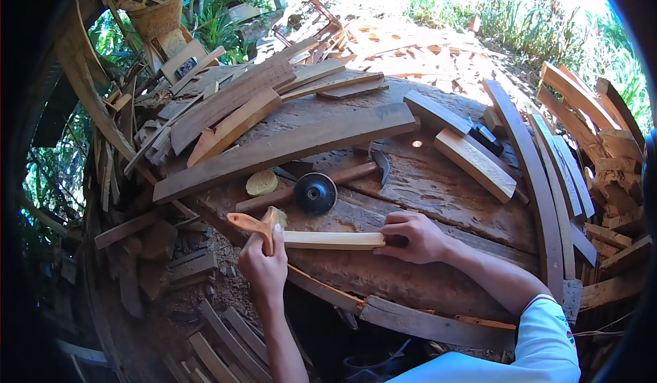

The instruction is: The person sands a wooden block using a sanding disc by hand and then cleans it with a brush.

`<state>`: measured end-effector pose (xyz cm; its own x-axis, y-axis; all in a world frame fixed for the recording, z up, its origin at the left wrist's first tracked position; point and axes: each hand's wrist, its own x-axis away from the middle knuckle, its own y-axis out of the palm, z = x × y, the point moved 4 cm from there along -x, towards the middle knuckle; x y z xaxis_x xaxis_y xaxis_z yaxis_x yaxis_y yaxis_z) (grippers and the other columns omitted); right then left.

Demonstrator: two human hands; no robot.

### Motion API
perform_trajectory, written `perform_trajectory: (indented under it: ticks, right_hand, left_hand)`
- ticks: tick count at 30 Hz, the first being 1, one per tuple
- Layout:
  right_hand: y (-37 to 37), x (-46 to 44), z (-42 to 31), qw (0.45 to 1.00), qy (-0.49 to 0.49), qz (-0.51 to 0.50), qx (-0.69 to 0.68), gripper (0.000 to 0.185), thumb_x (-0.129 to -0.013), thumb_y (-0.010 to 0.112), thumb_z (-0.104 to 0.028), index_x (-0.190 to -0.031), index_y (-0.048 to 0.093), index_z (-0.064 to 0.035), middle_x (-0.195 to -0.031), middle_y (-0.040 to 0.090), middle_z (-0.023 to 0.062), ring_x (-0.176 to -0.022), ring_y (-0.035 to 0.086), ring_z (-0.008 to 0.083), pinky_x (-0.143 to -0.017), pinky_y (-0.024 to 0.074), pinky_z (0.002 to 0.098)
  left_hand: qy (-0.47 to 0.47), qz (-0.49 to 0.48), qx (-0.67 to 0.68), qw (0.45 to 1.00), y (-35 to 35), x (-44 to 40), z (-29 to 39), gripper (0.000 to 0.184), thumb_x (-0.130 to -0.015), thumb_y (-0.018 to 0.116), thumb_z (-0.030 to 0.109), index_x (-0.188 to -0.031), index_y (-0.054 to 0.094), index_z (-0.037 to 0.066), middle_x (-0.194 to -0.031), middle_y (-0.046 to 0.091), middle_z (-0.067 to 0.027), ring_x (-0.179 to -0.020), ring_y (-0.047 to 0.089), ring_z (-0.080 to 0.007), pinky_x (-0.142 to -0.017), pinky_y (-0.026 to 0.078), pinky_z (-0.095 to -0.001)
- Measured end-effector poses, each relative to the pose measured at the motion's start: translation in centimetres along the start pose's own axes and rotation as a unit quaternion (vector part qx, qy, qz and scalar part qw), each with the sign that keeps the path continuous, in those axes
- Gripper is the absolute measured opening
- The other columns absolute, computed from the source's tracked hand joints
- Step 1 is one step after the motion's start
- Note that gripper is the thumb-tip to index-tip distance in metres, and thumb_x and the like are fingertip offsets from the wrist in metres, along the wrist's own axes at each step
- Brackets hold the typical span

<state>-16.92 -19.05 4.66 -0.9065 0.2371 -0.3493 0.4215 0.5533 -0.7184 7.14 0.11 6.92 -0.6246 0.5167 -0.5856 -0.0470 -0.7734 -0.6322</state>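
A paintbrush with an orange-brown wooden handle [249, 223] is gripped in my left hand [264, 268], its pale bristles up against the near end of a light wooden strip. The strip [332, 240] lies sideways in front of me, over the worn plank table. My right hand [415, 238] pinches its right end between thumb and fingers. Just beyond the strip sits a round black disc [315, 193] with a hub in its middle. It partly covers the handle of a hammer [382, 167]. A round yellowish piece [261, 182] lies to the left of the disc.
A long brown board [287, 152] crosses the table [438, 208] behind the hammer. Lighter blocks [473, 164] lie at right, near a long curved plank [527, 171]. Stacked offcuts [233, 113] fill the back left. Curved pieces [438, 327] line the near edge.
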Motion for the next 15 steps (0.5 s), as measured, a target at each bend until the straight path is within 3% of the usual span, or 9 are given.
perform_trajectory:
  ticks: [3,5,9,12,15]
  right_hand:
    - [0.1,-0.1,-0.2,1.0,0.005,0.011,0.003,0.026,-0.09,0.083,-0.028,-0.107,0.079,-0.0093,-0.083,0.062,0.0076,-0.076,0.065,0.0283,-0.069,0.0534,0.0409]
    - [-0.1,-0.2,-0.4,1.0,0.01,0.001,0.004,0.025,-0.091,0.082,-0.028,-0.106,0.078,-0.0089,-0.086,0.064,0.0087,-0.078,0.066,0.0296,-0.068,0.0542,0.0418]
    - [-0.2,0.0,-0.3,1.0,0.025,-0.008,0.0,0.023,-0.091,0.08,-0.027,-0.104,0.077,-0.0086,-0.089,0.065,0.0097,-0.08,0.067,0.0314,-0.069,0.0553,0.0428]
    - [0.1,0.4,0.5,0.996,-0.061,0.055,-0.021,0.023,-0.091,0.08,-0.026,-0.105,0.077,-0.0084,-0.09,0.066,0.0097,-0.08,0.067,0.032,-0.07,0.0556,0.0429]
    - [0.3,0.3,0.5,0.999,-0.028,0.036,-0.021,0.025,-0.089,0.082,-0.027,-0.104,0.078,-0.008,-0.09,0.066,0.0097,-0.079,0.067,0.0321,-0.07,0.0555,0.0432]
  left_hand:
    - [0.004,-0.043,-0.065,0.997,0.3,-0.3,1.4,0.021,-0.098,0.073,0.025,-0.11,0.08,0.009,-0.08,0.073,-0.0125,-0.07,0.073,-0.0356,-0.064,0.055,-0.0473]
    - [0.037,-0.082,-0.038,0.995,1.5,0.6,4.4,0.036,-0.097,0.073,0.023,-0.132,0.075,0.014,-0.08,0.071,-0.0107,-0.069,0.072,-0.0346,-0.065,0.055,-0.0465]
    - [0.113,-0.146,0.04,0.982,4.9,4.5,10.4,0.053,-0.091,0.077,0.026,-0.143,0.069,0.018,-0.084,0.072,-0.0093,-0.069,0.071,-0.0316,-0.068,0.058,-0.0423]
    - [0.138,-0.163,0.083,0.973,5.8,5.8,12.3,0.054,-0.09,0.077,0.026,-0.143,0.069,0.018,-0.085,0.072,-0.0095,-0.068,0.071,-0.0307,-0.068,0.057,-0.0417]
    - [0.12,-0.174,0.104,0.972,5.8,5.5,11.1,0.052,-0.091,0.076,0.025,-0.142,0.07,0.018,-0.086,0.074,-0.0092,-0.067,0.071,-0.0299,-0.067,0.057,-0.0406]
